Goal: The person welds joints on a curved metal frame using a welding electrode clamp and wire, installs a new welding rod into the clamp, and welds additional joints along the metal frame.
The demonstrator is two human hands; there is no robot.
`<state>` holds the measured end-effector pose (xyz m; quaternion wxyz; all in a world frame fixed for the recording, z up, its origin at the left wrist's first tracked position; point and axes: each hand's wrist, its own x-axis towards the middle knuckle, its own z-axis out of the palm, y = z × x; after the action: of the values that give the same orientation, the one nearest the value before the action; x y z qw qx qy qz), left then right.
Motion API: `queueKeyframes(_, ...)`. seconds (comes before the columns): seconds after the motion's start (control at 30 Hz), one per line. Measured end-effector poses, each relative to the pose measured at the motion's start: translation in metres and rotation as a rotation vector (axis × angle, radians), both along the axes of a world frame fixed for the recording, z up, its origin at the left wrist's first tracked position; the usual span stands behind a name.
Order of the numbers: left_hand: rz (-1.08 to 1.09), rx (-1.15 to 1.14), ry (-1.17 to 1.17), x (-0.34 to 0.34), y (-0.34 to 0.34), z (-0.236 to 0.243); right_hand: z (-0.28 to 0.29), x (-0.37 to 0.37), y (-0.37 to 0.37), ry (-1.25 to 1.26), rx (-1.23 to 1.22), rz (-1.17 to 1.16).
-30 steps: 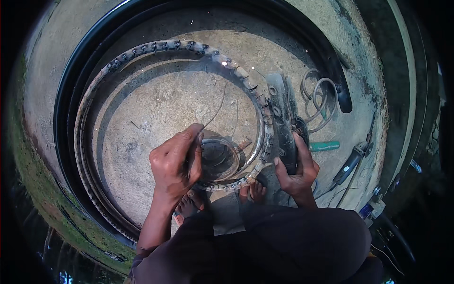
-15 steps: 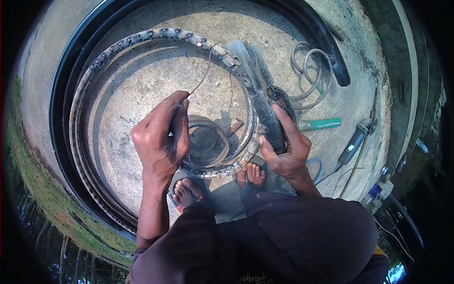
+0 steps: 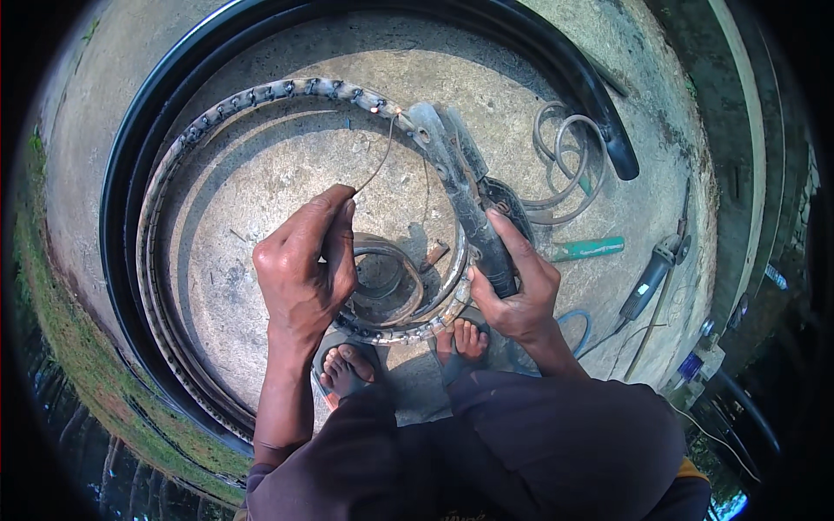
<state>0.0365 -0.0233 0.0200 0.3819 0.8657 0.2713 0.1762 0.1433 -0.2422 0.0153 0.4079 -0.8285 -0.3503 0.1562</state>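
Beyond both hands, up ahead and between them, sits the spot that matters: the upper right arc of the segmented ring (image 3: 326, 88), with small bright points on it. From my end, the left hand (image 3: 306, 252) is the nearer one by its fingers, pinched on a thin rod (image 3: 377, 165). Rod runs up from the fingertips, bowing slightly right, and its far end comes up at the ring's inner edge by those bright points — touching or just short, I can't tell.

Right hand (image 3: 526, 300) is wrapped round the lower end of a grubby black tool (image 3: 460, 187). Its long axis slants up and to the left, over the ring's right side, with the nose close to the same spot; contact not clear to me. So the two lines converge: rod from below, tool from the lower right. Hands well apart, both occupied.

Around that: I've got the big black curved band (image 3: 618, 152) arching outside the ring, a green tube (image 3: 588, 249) right of the right hand, and a grinder (image 3: 647, 280) farther right on the concrete (image 3: 278, 174).
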Motion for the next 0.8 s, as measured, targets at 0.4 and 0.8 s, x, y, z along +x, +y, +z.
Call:
queueKeyframes(0.4, -0.008, -0.008, -0.021, 0.000, 0.001, -0.001, 0.003, -0.002, 0.003, 0.014, -0.005, -0.015)
queueKeyframes(0.8, 0.002, -0.122, 0.015, -0.018, -0.016, 0.001, 0.001, -0.011, -0.039, 0.076, 0.034, -0.143)
